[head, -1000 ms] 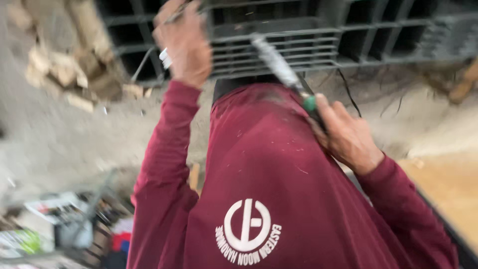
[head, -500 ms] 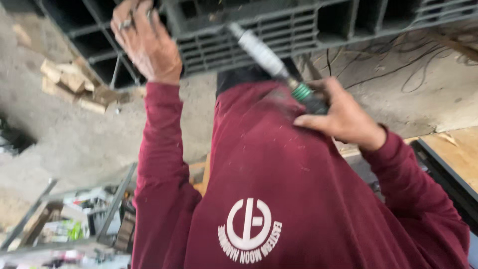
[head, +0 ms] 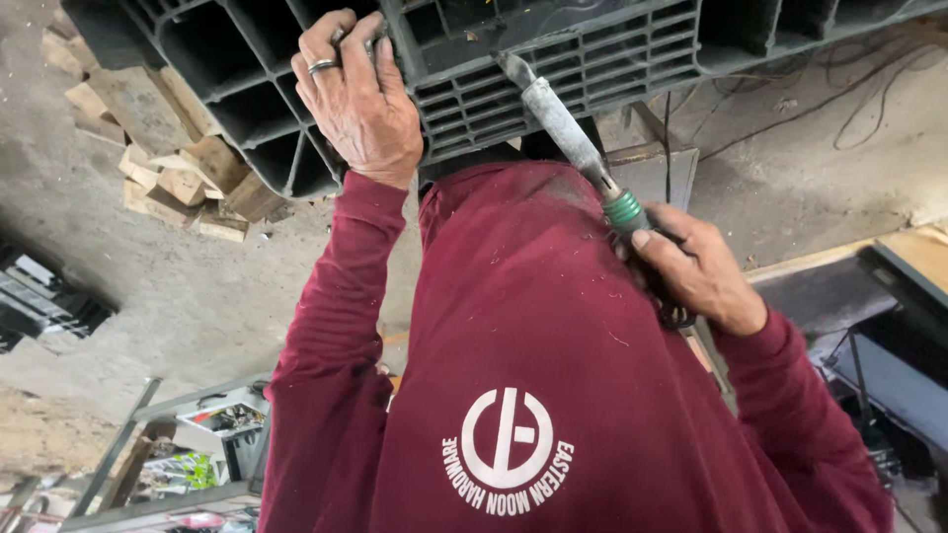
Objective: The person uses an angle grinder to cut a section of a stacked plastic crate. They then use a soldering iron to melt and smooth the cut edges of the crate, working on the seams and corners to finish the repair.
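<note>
Left hand point(head: 360, 99), ring on one finger, fingers curled tight over a rib edge of the dark grey plastic pallet point(head: 592, 49); moulded grid of square cells and thin slats. Right hand point(head: 696, 271) wrapped closed around the handle of a heat iron point(head: 568, 128): dull grey metal barrel, green ribbed collar just above the fingers. Tip touches the slatted section, beside the left fingertips. Rough wood offcuts point(head: 168, 163) piled on the concrete floor point(head: 197, 296), well apart.

Looks like I'm in a rough workshop yard: bare concrete floor point(head: 178, 296), scrap wood offcuts point(head: 168, 168) piled up, loose cables point(head: 790, 109), metal racks point(head: 188, 444) with junk.
</note>
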